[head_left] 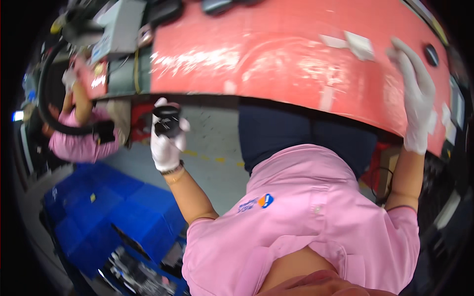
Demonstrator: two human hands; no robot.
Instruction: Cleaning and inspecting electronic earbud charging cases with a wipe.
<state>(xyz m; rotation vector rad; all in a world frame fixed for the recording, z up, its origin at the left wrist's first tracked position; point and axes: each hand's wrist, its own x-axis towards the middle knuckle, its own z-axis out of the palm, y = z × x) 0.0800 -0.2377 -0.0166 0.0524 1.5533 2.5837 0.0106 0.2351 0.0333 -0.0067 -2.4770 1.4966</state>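
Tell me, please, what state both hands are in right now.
Left hand: closed around a black, rounded object.
Right hand: open, fingers extended, with no held object visible.

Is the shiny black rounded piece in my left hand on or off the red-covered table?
Off: the shiny black rounded piece is held in the white-gloved left hand, outside the edge of the red-covered table.

Red table (276, 59) — white scraps (360, 46), black piece (431, 55)
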